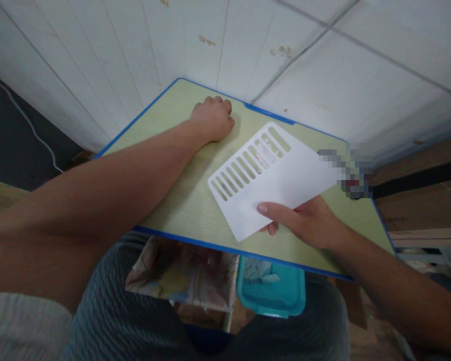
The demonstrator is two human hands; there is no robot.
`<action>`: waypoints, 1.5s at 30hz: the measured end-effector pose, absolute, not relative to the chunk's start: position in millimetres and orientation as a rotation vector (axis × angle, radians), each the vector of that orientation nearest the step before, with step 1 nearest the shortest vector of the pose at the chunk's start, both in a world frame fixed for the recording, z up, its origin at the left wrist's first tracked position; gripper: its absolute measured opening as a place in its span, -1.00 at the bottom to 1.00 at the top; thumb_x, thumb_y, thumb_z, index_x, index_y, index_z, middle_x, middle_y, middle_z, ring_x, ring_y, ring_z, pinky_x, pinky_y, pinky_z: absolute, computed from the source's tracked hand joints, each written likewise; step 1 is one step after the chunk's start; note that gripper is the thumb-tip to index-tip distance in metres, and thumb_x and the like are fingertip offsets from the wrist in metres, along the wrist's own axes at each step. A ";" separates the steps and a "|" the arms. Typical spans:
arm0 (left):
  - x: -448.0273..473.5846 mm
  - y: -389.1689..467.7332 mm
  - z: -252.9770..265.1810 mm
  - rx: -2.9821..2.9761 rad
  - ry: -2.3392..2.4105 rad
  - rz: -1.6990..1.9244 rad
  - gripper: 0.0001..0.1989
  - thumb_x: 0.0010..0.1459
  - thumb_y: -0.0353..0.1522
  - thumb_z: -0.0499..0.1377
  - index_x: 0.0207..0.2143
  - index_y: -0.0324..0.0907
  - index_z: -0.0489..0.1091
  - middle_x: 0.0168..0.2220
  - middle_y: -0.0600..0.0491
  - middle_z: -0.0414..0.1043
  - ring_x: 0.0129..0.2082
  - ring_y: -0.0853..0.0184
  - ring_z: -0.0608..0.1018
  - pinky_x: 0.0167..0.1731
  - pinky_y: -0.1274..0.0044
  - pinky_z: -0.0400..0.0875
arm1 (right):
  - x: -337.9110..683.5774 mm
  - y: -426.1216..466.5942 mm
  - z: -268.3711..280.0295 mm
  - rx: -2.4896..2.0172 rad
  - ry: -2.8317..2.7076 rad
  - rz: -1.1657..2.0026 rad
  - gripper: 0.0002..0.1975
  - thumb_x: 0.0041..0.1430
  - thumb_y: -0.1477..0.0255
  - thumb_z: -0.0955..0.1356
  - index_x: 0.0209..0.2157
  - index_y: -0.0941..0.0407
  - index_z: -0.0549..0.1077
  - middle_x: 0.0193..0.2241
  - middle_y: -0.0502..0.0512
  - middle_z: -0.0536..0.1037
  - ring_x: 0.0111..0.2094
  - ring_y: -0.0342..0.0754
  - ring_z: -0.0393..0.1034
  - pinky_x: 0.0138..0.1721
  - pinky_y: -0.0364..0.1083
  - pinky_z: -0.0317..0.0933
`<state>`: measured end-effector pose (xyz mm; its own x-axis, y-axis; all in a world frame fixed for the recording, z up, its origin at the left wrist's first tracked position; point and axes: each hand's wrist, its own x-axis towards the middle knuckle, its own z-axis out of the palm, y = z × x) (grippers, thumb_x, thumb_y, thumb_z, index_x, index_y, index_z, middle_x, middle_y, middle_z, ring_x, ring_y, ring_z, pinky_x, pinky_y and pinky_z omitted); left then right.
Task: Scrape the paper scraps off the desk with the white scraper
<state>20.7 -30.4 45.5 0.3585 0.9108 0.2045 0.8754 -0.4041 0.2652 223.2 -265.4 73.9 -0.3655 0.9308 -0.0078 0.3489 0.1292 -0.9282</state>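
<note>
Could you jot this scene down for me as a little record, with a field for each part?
Right hand: the hand grips a white slotted sheet, thumb on top
Left hand: the hand rests with curled fingers; any contents hidden
Surface: pale tabletop with blue edging
Below near edge: teal container, right of floral-patterned material
Behind: white wall with a grey cable
Unclear: pixelated patch at the tabletop's right
</note>
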 end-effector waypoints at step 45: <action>20.5 -28.1 44.6 2.469 1.648 0.489 -0.56 0.62 -0.33 0.10 0.40 -0.20 0.53 0.44 -0.22 0.46 0.40 -0.05 0.41 0.43 0.04 0.35 | 200.1 -284.2 78.0 -1.225 -1.845 1.235 -0.66 0.41 0.33 0.56 -0.49 -0.04 0.58 -0.45 0.01 0.73 -0.37 0.04 0.71 -0.23 -0.03 0.67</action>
<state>20.5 -28.1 44.6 0.3499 0.9168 0.1928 0.8734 -0.3936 0.2867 200.1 -284.2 78.0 -0.3965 0.9179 -0.0145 0.3632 0.1423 -0.9208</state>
